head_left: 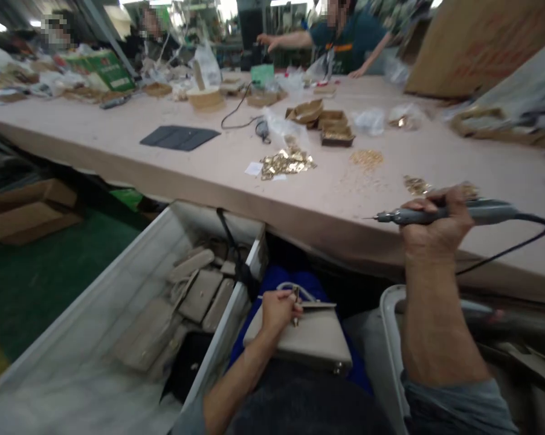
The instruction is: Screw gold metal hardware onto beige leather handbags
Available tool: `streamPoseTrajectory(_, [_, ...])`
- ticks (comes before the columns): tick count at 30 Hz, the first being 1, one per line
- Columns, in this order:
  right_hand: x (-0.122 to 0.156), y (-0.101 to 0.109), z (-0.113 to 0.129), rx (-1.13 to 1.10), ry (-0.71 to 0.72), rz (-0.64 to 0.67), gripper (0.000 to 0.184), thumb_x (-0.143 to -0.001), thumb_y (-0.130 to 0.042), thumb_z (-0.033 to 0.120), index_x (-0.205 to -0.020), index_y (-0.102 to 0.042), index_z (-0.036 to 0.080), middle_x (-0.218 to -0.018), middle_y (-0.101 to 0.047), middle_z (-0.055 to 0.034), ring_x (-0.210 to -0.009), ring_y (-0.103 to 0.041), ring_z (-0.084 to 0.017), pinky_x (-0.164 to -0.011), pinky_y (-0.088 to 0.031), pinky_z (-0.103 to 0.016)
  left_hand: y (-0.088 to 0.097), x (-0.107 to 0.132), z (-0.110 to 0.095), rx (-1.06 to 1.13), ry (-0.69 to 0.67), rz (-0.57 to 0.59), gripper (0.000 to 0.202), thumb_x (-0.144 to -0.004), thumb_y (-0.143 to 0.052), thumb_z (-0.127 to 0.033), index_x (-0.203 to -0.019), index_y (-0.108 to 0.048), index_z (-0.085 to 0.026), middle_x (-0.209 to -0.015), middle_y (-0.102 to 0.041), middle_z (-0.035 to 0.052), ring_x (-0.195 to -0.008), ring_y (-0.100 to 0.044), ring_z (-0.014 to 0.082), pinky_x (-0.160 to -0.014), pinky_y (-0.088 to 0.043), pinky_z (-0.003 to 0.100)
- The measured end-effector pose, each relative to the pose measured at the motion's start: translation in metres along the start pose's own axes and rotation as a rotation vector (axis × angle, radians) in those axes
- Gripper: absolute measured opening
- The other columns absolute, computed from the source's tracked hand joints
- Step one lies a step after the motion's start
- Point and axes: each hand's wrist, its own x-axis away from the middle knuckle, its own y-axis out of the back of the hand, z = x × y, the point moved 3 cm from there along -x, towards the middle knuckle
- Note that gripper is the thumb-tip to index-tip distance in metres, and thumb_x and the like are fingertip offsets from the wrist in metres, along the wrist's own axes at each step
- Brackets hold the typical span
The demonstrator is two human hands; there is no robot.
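A beige handbag (318,338) with a thin strap lies across my lap. My left hand (277,311) is closed at its upper edge, pinching the flap by a small metal clasp (295,321); the fingers partly hide the clasp. Raised over the table's front edge, my right hand (433,232) is wrapped round a grey electric screwdriver (492,211). Its thin bit points left, touching nothing, and a black cord curves away from its rear end. Small gold-coloured metal parts (416,185) lie on the table just behind my right hand.
Left of my lap stands a white bin (95,308) holding several beige bags and a black one. Another white container (385,338) is at my right. On the table (200,175) are gold metal pieces (286,163), small trays (337,140) and a dark flat sheet (179,138). People work across it.
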Motion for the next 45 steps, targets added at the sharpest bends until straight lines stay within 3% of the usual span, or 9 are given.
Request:
streamPoseTrajectory(5, [0.086,0.021,-0.038,0.1,-0.117,0.08,0.026,-0.097,-0.062,0.021,-0.073,-0.054,0.021,-0.078,-0.058,0.0028,-0.052,-0.048,-0.005,-0.054,-0.054,-0.022,0.002,0.002,0.005,0.1,0.02,-0.005,0.015,-0.082,-0.072,-0.017,-0.084,-0.075,-0.002,-0.08,-0.077,0.0172,-0.054,-0.07,0.0172,-0.049,-0.058,0.026])
streamPoseTrajectory(8, [0.132,0.042,-0.071,0.203,-0.2,0.059,0.024,-0.086,-0.074,0.019,-0.075,-0.053,0.02,-0.078,-0.056,0.004,-0.053,-0.047,-0.005,-0.056,-0.053,-0.022,0.003,0.003,0.007,0.128,0.05,-0.006,0.01,-0.081,-0.072,-0.012,-0.081,-0.074,-0.002,-0.076,-0.076,0.0168,-0.054,-0.071,0.0183,-0.05,-0.059,0.026])
streamPoseTrajectory(13, [0.171,0.063,-0.113,0.315,-0.24,0.074,0.034,-0.074,-0.084,0.022,-0.075,-0.051,0.021,-0.073,-0.056,0.0052,-0.052,-0.046,-0.007,-0.055,-0.051,-0.025,0.003,0.002,0.007,0.163,0.065,0.022,0.005,-0.078,-0.072,-0.007,-0.077,-0.074,-0.002,-0.075,-0.075,0.0152,-0.055,-0.071,0.0176,-0.05,-0.059,0.024])
streamPoseTrajectory(20, [0.187,0.066,-0.132,0.41,-0.202,0.132,0.03,-0.073,-0.086,0.026,-0.072,-0.056,0.02,-0.071,-0.06,0.0035,-0.052,-0.05,-0.008,-0.054,-0.051,-0.027,0.003,-0.002,0.011,0.175,0.095,-0.015,0.007,-0.074,-0.073,-0.001,-0.081,-0.073,-0.001,-0.079,-0.076,0.0181,-0.058,-0.074,0.0209,-0.052,-0.062,0.026])
streamPoseTrajectory(25, [0.189,0.066,-0.135,0.426,-0.187,0.144,0.03,-0.073,-0.086,0.027,-0.071,-0.057,0.02,-0.07,-0.06,0.0037,-0.052,-0.051,-0.008,-0.053,-0.052,-0.026,0.004,-0.002,0.009,0.195,0.106,-0.032,0.006,-0.075,-0.074,-0.001,-0.081,-0.071,-0.001,-0.071,-0.074,0.0148,-0.056,-0.073,0.0211,-0.05,-0.061,0.025])
streamPoseTrajectory(32, [0.191,0.064,-0.136,0.442,-0.198,0.143,0.03,-0.073,-0.085,0.027,-0.071,-0.056,0.02,-0.067,-0.059,0.0037,-0.051,-0.05,-0.008,-0.053,-0.052,-0.025,0.003,-0.002,0.005,0.145,0.137,-0.02,0.011,-0.08,-0.066,0.001,-0.088,-0.073,0.0,-0.069,-0.073,0.0148,-0.056,-0.073,0.0209,-0.054,-0.063,0.029])
streamPoseTrajectory(45, [0.189,0.069,-0.137,0.428,-0.175,0.153,0.028,-0.074,-0.086,0.025,-0.071,-0.058,0.02,-0.067,-0.059,0.0033,-0.052,-0.051,-0.009,-0.055,-0.051,-0.026,0.003,0.004,0.003,0.226,0.1,0.068,0.016,-0.072,-0.075,0.001,-0.088,-0.078,0.0,-0.079,-0.076,0.0168,-0.061,-0.073,0.0194,-0.06,-0.063,0.028])
